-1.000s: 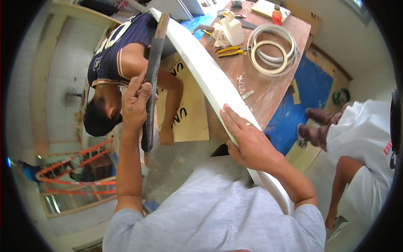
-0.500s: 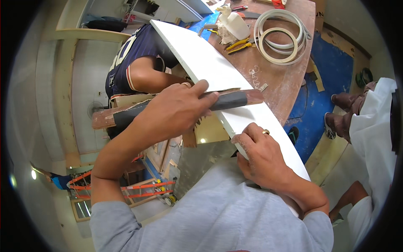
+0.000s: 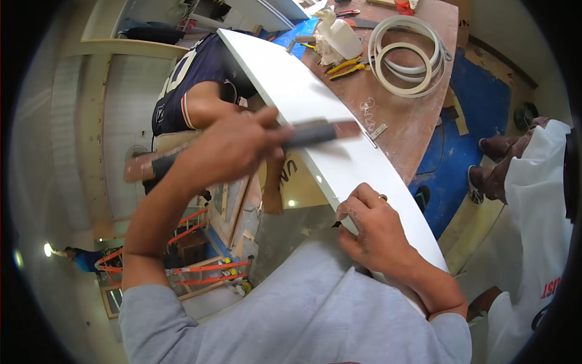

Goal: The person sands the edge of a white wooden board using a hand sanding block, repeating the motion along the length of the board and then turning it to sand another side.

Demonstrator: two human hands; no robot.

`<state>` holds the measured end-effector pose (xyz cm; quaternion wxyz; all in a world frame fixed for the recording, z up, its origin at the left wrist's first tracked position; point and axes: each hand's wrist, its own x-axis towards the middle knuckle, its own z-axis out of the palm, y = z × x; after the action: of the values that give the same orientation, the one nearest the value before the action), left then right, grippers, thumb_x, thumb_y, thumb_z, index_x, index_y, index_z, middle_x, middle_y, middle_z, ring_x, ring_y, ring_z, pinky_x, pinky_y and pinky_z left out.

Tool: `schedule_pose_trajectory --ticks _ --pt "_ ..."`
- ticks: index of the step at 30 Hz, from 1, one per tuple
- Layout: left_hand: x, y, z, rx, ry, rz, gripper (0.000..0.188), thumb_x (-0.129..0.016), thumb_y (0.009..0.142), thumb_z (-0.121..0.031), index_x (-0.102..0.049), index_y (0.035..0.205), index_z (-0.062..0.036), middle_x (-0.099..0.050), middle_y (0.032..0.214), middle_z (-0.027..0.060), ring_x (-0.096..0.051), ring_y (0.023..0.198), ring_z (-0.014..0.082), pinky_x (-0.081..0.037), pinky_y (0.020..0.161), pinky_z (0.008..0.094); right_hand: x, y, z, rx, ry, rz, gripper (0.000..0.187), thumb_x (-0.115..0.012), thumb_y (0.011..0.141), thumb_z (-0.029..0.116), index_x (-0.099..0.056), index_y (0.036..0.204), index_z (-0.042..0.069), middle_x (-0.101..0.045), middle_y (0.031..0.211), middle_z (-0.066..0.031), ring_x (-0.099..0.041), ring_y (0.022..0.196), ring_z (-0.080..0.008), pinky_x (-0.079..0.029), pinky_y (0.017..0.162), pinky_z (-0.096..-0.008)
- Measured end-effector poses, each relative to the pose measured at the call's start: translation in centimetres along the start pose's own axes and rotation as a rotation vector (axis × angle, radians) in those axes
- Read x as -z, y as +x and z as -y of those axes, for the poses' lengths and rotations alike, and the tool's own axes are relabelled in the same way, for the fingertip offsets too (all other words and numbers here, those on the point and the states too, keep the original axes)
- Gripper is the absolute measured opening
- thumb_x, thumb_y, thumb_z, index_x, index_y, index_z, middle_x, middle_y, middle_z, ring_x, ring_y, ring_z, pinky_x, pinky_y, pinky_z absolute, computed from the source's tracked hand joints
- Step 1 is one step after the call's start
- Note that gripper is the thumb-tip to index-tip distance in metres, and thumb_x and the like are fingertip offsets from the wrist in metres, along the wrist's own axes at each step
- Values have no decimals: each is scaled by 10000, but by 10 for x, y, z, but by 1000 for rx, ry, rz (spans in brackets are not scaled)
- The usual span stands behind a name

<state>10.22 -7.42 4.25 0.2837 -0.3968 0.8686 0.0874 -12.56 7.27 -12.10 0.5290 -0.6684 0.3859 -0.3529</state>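
Observation:
A long white board (image 3: 357, 159) runs diagonally from the upper left to the lower right in front of me. My left hand (image 3: 233, 148), blurred by motion, grips a sanding block (image 3: 310, 132), a long wooden strip wrapped in dark sandpaper. The block lies across the board's near edge, its right end over the white face. I cannot tell whether it touches the board. Further down that edge, my right hand (image 3: 377, 229) has its dusty fingers curled on the board, holding it.
Beyond the board, a brown worktop (image 3: 400, 136) carries coiled white edging (image 3: 405, 91), yellow-handled pliers (image 3: 345, 65) and a white bottle (image 3: 342, 39). A person in a dark jersey (image 3: 197, 91) bends close at the left. Another in white (image 3: 533, 176) is at the right. An orange ladder (image 3: 200, 270) is lower left.
My left hand and the sanding block have moved to the left, drawing the block's right end back across the board. My right hand stays at about the same place.

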Motion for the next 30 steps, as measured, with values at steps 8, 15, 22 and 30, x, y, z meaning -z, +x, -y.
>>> schedule_pose_trajectory --ticks 8,15,22,30 --pt "-39 30 118 103 27 -129 270 -635 1008 -210 -749 1243 -140 -610 1043 196 -699 899 402 -547 813 520 -1 2 3 43 13 30 285 -756 777 19 -635 1024 92 -568 1070 -125 -630 958 -357 -532 830 -473" --pt "-34 7 30 97 17 -123 321 -689 941 -140 -744 1257 -137 -623 1088 176 -705 934 408 -566 833 515 -5 2 0 30 1 17 294 -770 759 25 -625 1006 89 -570 1062 -126 -638 926 -360 -538 801 -479" --pt "-22 -70 -22 249 -389 -390 525 -720 974 -27 -661 1488 -120 -588 1065 79 -619 898 228 -519 829 326 4 1 5 14 -57 -20 393 -782 761 37 -615 1115 63 -575 1099 -157 -650 964 -383 -560 802 -493" --pt "-126 -100 55 515 -826 -877 413 -633 1104 -129 -625 1496 -1 -558 1062 -4 -543 925 84 -451 807 227 2 47 -5 175 -371 70 831 -759 773 76 -397 1512 -40 -563 1455 -298 -636 1182 -475 -553 960 -523"
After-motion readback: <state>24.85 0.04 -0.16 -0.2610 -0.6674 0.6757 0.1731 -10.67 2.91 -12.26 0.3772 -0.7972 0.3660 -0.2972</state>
